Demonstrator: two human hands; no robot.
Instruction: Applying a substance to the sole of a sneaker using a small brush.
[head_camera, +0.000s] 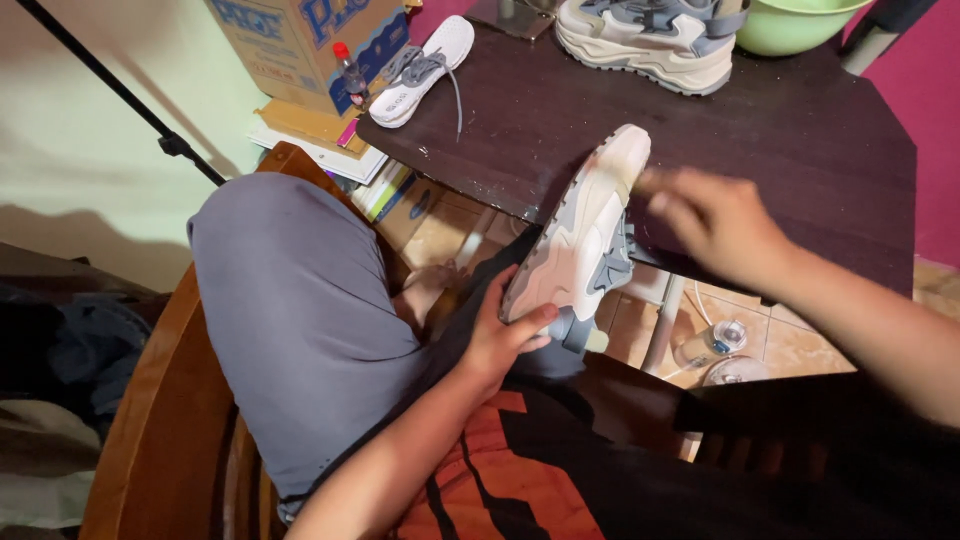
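My left hand (500, 335) grips the heel end of a chunky white and grey sneaker (585, 235), held tilted with its toe resting against the edge of the dark table (800, 150). My right hand (715, 220) is blurred beside the sneaker's toe and upper, fingers bent, touching or just off it; whether it holds anything I cannot tell. A matching sneaker (650, 40) stands on the far side of the table.
A slim white shoe (425, 65) with loose grey laces lies at the table's left corner. A cardboard box (300, 45), a small bottle (350, 72), a green basin (795, 25), a wooden chair (165, 420), a tripod leg (120, 95).
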